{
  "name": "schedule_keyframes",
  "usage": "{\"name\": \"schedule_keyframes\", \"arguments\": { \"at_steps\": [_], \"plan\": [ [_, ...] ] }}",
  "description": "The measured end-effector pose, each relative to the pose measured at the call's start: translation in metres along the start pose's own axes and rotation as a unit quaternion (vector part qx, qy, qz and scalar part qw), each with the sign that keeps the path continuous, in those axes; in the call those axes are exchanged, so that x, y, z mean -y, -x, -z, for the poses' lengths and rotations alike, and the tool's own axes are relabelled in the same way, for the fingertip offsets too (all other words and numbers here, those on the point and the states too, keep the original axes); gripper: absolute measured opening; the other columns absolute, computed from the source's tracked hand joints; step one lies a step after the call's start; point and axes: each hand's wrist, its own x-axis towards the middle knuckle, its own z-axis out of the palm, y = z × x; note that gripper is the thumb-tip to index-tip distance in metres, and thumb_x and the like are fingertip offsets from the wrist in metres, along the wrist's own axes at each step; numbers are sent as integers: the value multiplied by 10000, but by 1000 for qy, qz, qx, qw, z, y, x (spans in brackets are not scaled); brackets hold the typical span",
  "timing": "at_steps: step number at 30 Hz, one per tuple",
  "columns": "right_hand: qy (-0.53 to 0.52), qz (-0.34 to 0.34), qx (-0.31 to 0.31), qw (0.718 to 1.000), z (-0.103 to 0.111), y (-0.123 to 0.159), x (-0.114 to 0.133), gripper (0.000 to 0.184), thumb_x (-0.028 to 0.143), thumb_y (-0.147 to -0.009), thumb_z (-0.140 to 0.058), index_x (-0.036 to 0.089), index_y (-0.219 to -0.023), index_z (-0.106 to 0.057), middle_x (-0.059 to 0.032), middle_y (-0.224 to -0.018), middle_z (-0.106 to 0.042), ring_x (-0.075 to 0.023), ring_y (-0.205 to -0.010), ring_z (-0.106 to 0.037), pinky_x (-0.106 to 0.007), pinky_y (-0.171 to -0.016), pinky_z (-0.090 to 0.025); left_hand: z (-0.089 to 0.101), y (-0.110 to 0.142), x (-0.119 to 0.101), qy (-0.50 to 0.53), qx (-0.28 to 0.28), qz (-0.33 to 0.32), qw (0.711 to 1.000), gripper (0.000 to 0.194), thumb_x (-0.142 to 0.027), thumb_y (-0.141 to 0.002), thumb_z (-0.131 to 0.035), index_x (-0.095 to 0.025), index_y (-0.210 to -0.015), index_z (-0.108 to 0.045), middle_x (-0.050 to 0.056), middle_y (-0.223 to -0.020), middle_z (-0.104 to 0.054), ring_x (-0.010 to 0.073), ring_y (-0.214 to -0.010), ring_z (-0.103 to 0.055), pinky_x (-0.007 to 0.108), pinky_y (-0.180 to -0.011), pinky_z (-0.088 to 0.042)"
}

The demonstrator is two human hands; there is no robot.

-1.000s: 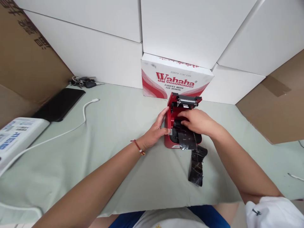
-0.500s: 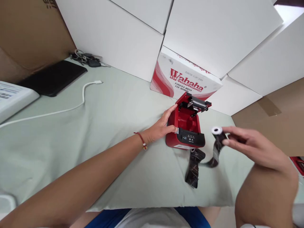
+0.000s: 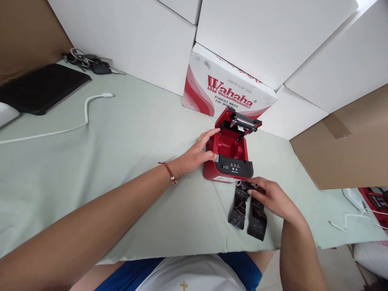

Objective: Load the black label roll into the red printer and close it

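Note:
A red and black label printer (image 3: 228,171) stands on the cloth-covered table with its lid up and its red inside bare. My left hand (image 3: 196,155) grips its left side, fingers at the back and thumb by the front corner. In front of the printer lie two black marbled label rolls, each with a strip trailing toward me: the left roll (image 3: 238,210) and the right roll (image 3: 257,222). My right hand (image 3: 274,198) is closed around the top of the right roll, and its fingers partly hide the core.
Behind the printer leans a Wahaha carton (image 3: 228,91) against white boxes (image 3: 242,36). At the left lie keys (image 3: 97,64), a flat black object (image 3: 42,89) and a white cable (image 3: 86,115). A cardboard box (image 3: 342,141) and more cables (image 3: 348,218) are at the right.
My right hand has brought the right label roll down and left, from the air to the table beside the other roll. My left hand stays on the printer; the view has shifted.

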Motion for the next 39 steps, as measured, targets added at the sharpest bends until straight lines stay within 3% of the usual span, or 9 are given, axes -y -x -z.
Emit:
{"name": "schedule_keyframes", "arguments": {
  "at_steps": [3, 7, 11, 15, 20, 25, 32, 36, 39],
  "plan": [
    [28, 50, 28, 998, 4, -1, 15, 340, 286, -986, -641, 238, -1304, -753, -107, -1231, -793, -256, -1070, -779, -404, -934, -642, 0, 1, -1, 6, 1, 8, 1000, 839, -286, -855, -682, -378, -1636, -389, 59, -1723, -376, 371, -1528, -457, 630, -1281, -379],
    [-15, 114, 68, 991, 42, 9, 39, 282, 337, -1028, -646, 280, -1280, -760, -86, -1234, -792, -224, -1028, -776, -325, -862, -653, 0, 0, 3, 16, 4, -5, 1000, 868, -285, -862, -700, -403, -1650, -355, 48, -1743, -351, 383, -1608, -344, 657, -1316, -306],
    [-35, 88, -25, 995, 71, -5, 64, 326, 465, -1014, -672, 294, -1277, -761, -64, -1101, -795, -193, -821, -722, -285, -644, -586, 0, -1, 7, 23, -7, -24, 999, 977, -283, -845, -733, -419, -1688, -258, 30, -1807, -223, 373, -1686, -169, 646, -1367, -178],
    [22, 24, -50, 998, 66, -54, 83, 423, 460, -991, -665, 250, -1353, -729, -16, -838, -754, -151, -592, -588, -293, -553, -494, -1, -3, 8, 23, -6, -34, 999, 994, -279, -833, -734, -405, -1693, -250, 48, -1811, -217, 373, -1698, -136, 659, -1370, -137],
    [125, 43, 22, 991, 53, -107, 103, 342, 179, -936, -626, 233, -1237, -780, -53, -1168, -816, -220, -951, -756, -328, -835, -588, -2, -5, 4, 4, -12, -30, 999, 1025, -271, -787, -739, -356, -1694, -267, 95, -1789, -261, 401, -1664, -229, 680, -1352, -172],
    [189, 44, 53, 980, 47, -126, 109, 400, 121, -923, -622, 211, -1287, -764, -79, -1295, -797, -261, -1126, -751, -361, -980, -570, -4, -5, -2, -8, -20, -20, 1000, 1007, -263, -783, -727, -324, -1687, -288, 114, -1742, -338, 405, -1638, -277, 669, -1337, -225],
    [266, 29, 115, 957, 38, -135, 101, 356, 192, -956, -635, 228, -1284, -768, -79, -1240, -810, -293, -1083, -752, -376, -920, -561, -4, -4, -4, -14, -18, -13, 1000, 986, -268, -790, -714, -334, -1680, -294, 97, -1730, -353, 386, -1638, -277, 634, -1348, -221],
    [189, 62, 68, 978, 38, -121, 103, 299, 176, -949, -635, 243, -1189, -800, -47, -1164, -830, -255, -1009, -769, -355, -895, -574, -4, -3, -4, -21, -19, -11, 1000, 991, -265, -794, -707, -344, -1685, -281, 84, -1747, -325, 376, -1639, -275, 614, -1354, -215],
    [63, 111, -108, 986, 42, -104, 106, 214, 300, -1012, -616, 249, -1086, -811, -29, -1044, -839, -221, -917, -774, -349, -865, -601, -3, -3, -4, -17, -11, -7, 1000, 996, -272, -804, -710, -378, -1689, -263, 69, -1739, -347, 378, -1637, -277, 639, -1349, -205]
  ]
}}
